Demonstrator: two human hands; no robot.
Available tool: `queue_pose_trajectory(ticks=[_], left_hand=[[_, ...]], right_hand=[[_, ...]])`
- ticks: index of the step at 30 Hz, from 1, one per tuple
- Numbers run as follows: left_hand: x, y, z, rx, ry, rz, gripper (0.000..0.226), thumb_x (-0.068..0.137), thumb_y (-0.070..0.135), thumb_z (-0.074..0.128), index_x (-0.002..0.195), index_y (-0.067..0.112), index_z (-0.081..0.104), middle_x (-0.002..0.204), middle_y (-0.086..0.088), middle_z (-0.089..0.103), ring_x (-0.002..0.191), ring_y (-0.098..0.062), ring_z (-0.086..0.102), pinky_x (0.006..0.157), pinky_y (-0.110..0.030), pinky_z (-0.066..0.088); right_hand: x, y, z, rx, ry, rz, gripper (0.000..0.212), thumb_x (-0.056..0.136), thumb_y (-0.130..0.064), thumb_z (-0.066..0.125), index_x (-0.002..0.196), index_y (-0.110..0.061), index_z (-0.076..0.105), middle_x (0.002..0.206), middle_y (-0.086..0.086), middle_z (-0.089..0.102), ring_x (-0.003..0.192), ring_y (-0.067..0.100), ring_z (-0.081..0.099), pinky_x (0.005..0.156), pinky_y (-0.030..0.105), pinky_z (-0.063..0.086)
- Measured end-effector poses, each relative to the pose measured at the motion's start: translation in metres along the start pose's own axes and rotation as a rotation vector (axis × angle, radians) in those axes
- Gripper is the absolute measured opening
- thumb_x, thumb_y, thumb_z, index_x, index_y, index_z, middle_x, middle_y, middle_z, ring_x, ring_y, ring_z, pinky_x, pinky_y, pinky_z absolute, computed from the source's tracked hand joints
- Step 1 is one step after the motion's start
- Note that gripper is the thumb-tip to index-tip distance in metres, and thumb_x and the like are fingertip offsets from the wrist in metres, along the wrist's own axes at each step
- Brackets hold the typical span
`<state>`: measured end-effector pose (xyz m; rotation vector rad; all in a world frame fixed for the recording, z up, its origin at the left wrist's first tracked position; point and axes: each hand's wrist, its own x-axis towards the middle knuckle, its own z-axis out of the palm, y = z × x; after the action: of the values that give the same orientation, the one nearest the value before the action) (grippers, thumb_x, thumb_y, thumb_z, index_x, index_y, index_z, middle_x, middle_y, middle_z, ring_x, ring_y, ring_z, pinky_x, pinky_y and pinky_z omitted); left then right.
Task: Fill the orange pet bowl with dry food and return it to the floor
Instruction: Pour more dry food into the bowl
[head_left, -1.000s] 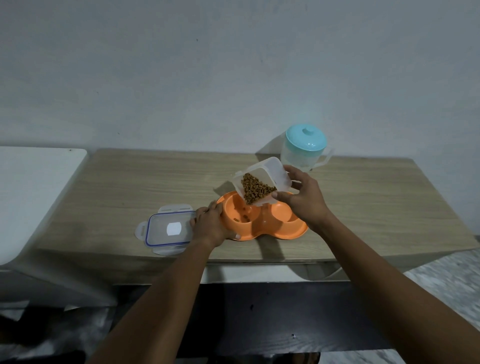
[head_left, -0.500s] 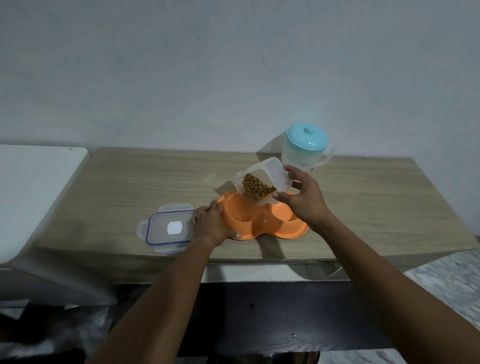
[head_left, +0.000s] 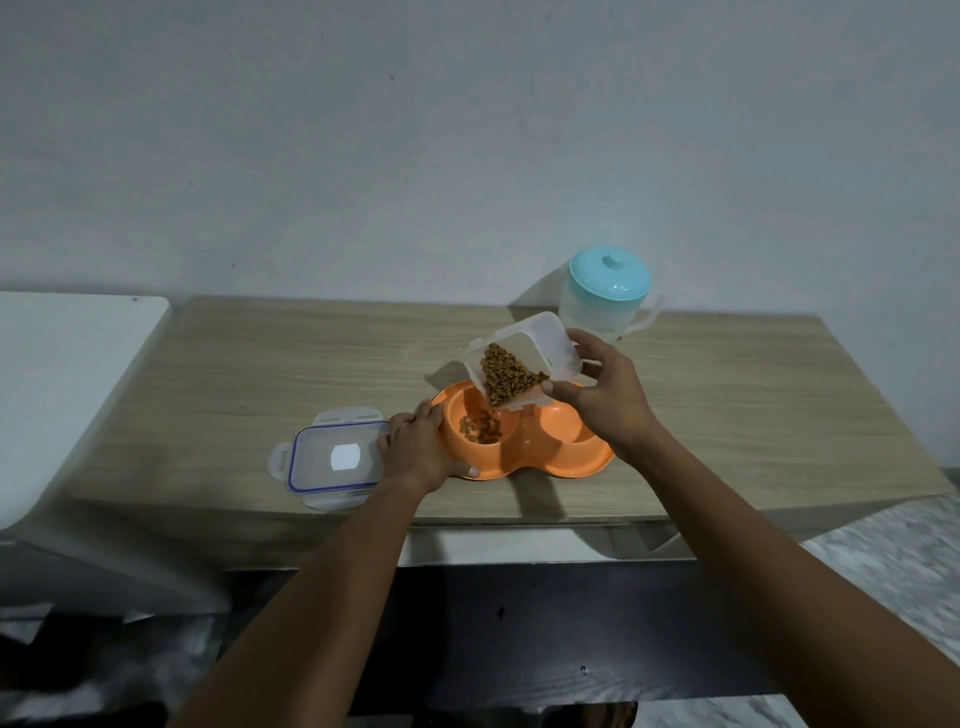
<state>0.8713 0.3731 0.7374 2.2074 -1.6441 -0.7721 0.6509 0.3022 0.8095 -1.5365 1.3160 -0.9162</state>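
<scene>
An orange double pet bowl (head_left: 566, 457) rests on the wooden table (head_left: 260, 374). My left hand (head_left: 418, 449) grips the bowl's left rim. My right hand (head_left: 605, 395) holds a clear plastic container (head_left: 535, 343) tilted over the left cup, its open mouth facing down and left. Brown dry food (head_left: 509, 376) is heaped at the container's lower corner. A small pile of kibble (head_left: 480, 428) lies in the left cup. The right cup looks empty.
The container's clear lid (head_left: 335, 460) with a blue seal lies flat just left of my left hand. A translucent jug with a teal lid (head_left: 608, 291) stands behind the bowl by the wall. A white surface (head_left: 62, 374) adjoins the table's left end.
The container has tipped a little further and kibble has dropped into the left cup, which was almost empty before. My left hand stays on the rim.
</scene>
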Motion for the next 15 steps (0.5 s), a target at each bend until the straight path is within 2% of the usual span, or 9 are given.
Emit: queue_pose_trajectory(ticks=[3, 5, 9, 11, 15], left_hand=[[0.0012, -0.0007, 0.0007, -0.004, -0.004, -0.004, 0.113, 0.057, 0.052, 0.087, 0.150, 0.024, 0.029, 0.149, 0.000, 0.038, 0.140, -0.029, 0.023, 0.109, -0.048, 0.025], [0.0014, -0.0005, 0.0006, -0.002, -0.006, -0.005, 0.113, 0.057, 0.052, 0.086, 0.150, 0.024, 0.029, 0.150, 0.000, 0.038, 0.140, -0.028, 0.023, 0.109, -0.048, 0.025], [0.0027, -0.0008, 0.0004, 0.008, -0.001, 0.002, 0.109, 0.057, 0.053, 0.086, 0.148, 0.025, 0.032, 0.146, -0.001, 0.042, 0.139, -0.029, 0.025, 0.109, -0.049, 0.027], [0.0029, -0.0015, 0.0001, 0.012, -0.002, 0.001, 0.110, 0.057, 0.053, 0.086, 0.148, 0.026, 0.031, 0.147, -0.001, 0.041, 0.139, -0.029, 0.025, 0.109, -0.049, 0.026], [0.0028, -0.0008, 0.0007, 0.002, -0.003, 0.004, 0.111, 0.057, 0.053, 0.086, 0.149, 0.027, 0.030, 0.148, 0.000, 0.040, 0.139, -0.028, 0.025, 0.109, -0.049, 0.026]], right_hand=[[0.0001, 0.0013, -0.0011, 0.006, 0.002, 0.002, 0.075, 0.076, -0.005, 0.086, 0.143, -0.017, 0.055, 0.135, 0.008, 0.055, 0.122, 0.024, 0.057, 0.093, 0.040, 0.057], [-0.0009, 0.0019, -0.0008, 0.014, -0.007, 0.003, 0.075, 0.076, -0.004, 0.086, 0.143, -0.018, 0.055, 0.135, 0.008, 0.056, 0.122, 0.024, 0.057, 0.088, 0.034, 0.057], [-0.0020, 0.0036, -0.0002, -0.026, -0.009, -0.012, 0.075, 0.077, -0.006, 0.086, 0.143, -0.020, 0.054, 0.137, 0.007, 0.054, 0.124, 0.023, 0.055, 0.092, 0.034, 0.052], [-0.0022, 0.0029, 0.0004, 0.001, -0.011, -0.004, 0.074, 0.077, -0.005, 0.085, 0.143, -0.018, 0.054, 0.136, 0.007, 0.055, 0.123, 0.023, 0.056, 0.088, 0.031, 0.053], [-0.0023, 0.0006, -0.0011, 0.035, -0.001, 0.013, 0.074, 0.076, -0.002, 0.085, 0.142, -0.017, 0.056, 0.131, 0.006, 0.057, 0.121, 0.024, 0.058, 0.093, 0.040, 0.057]])
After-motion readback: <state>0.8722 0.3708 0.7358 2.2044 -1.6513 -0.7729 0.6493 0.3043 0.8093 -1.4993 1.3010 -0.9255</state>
